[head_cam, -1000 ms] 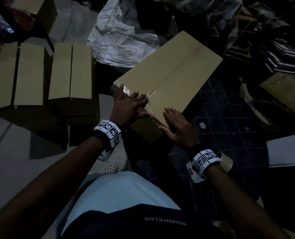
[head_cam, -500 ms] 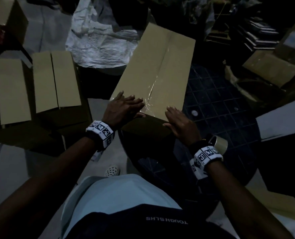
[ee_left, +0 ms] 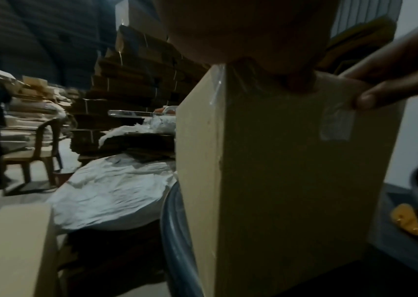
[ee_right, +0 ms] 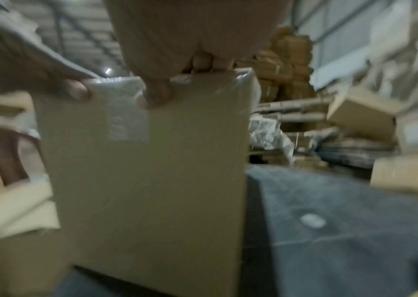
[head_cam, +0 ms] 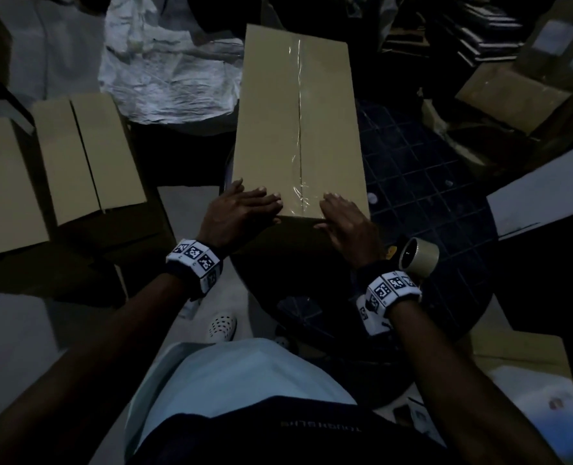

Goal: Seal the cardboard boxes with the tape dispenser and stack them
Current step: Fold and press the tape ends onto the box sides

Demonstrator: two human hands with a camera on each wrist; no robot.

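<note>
Dim warehouse floor surrounds you, with a dark gridded mat [head_cam: 422, 182] at the centre right of the head view and crumpled white plastic sheeting [head_cam: 167, 72] at the upper left. On that mat stands the cardboard box [head_cam: 298, 122], filling the upper middle of the frame, a clear tape strip [head_cam: 299, 135] running along its top seam toward you.

Your left hand [head_cam: 238, 213] lies flat on the near left part of the box top, fingers straight and spread, gripping nothing. Your right hand [head_cam: 348, 223] presses the near right corner, fingers extended over the top and the thumb lying along the near edge. A tape roll [head_cam: 418, 257] sits just beside your right wrist at the centre right; how it is attached there is too dark to tell.

From the head view you see only the box top. The wrist views show its near end face instead: in the left wrist view the tape end [ee_left: 336, 124] is folded down onto that face at the upper right, with your right thumb [ee_left: 370, 98] touching just above it. The right wrist view, blurred, shows the same tape patch [ee_right: 126, 120] between a left fingertip and your right thumb.

Two more closed boxes [head_cam: 87, 152] lie at the left of the head view, their centre seams showing no shine of tape. Only the left wrist view shows a chair [ee_left: 37, 148] and stacked flat cardboard [ee_left: 136, 76] behind.
</note>
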